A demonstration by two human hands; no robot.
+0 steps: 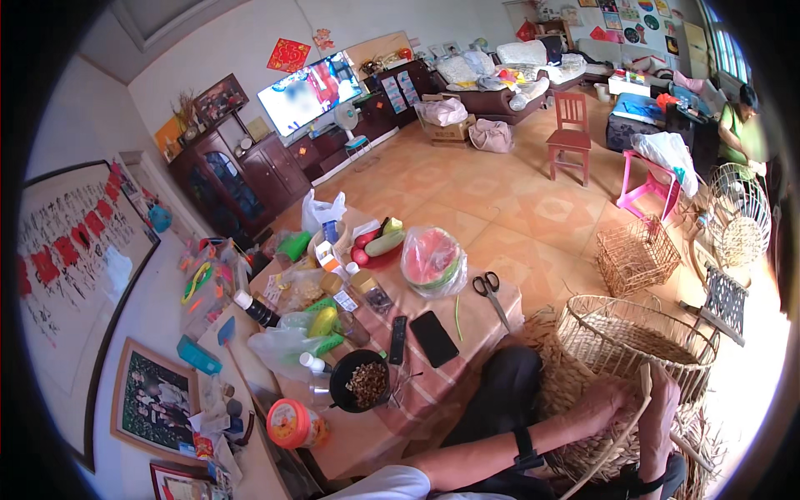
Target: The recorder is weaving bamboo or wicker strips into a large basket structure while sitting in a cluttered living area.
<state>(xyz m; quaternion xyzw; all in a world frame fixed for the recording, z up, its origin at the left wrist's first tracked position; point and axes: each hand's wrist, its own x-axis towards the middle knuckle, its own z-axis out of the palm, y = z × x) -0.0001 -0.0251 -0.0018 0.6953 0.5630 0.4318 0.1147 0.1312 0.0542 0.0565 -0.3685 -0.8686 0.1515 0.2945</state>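
Observation:
An oval woven wicker basket (pixel 637 343) with open sides stands at the lower right, in front of my knees. My left hand (pixel 607 395) is at its near wall, fingers bent against the weave and partly hidden. Right beside it, my right hand (pixel 658 390) is raised at the near rim, its fingers closed round a long pale rattan strip (pixel 618 442). The strip slants down from that hand toward the lower edge of the view. Below the basket and around my legs lies coarse braided straw-like material (pixel 557 367). Both wrists wear dark bands.
Left of me a cloth-covered table (pixel 433 387) bears scissors (pixel 492 298), a phone (pixel 434 338), a remote (pixel 398 339), wrapped watermelon (pixel 433 262) and a black bowl (pixel 359 380). Beyond the basket are another wicker basket (pixel 637 255), a pink stool (pixel 650 185), a wooden chair (pixel 569 137) and a seated person (pixel 737 133).

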